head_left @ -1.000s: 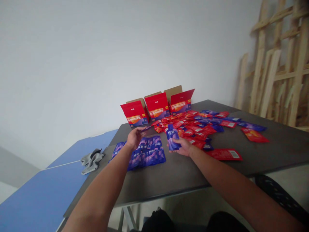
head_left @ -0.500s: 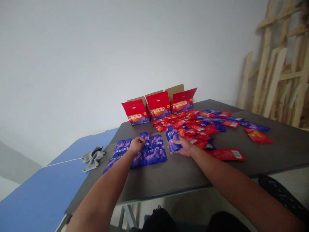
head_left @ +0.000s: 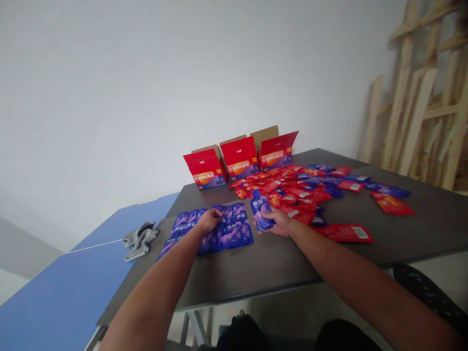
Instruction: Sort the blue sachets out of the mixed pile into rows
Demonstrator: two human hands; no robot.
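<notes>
Currently, purple packets (head_left: 233,235) lie in rows left of the mixed pile (head_left: 298,192), where more purple ones (head_left: 332,192) remain; right hand (head_left: 281,223) pinches one packet (head_left: 261,210) beside the pile's left edge; left hand's (head_left: 209,220) grip, over the rows, unclear.

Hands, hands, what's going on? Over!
Right hand holding glossy purple pouch. Left hand at flat purple pouch rows. Heap of red and purple pouches beside right hand.

1 head camera faces forward-down over the grey table (head_left: 263,265), seemingly tilted.
</notes>
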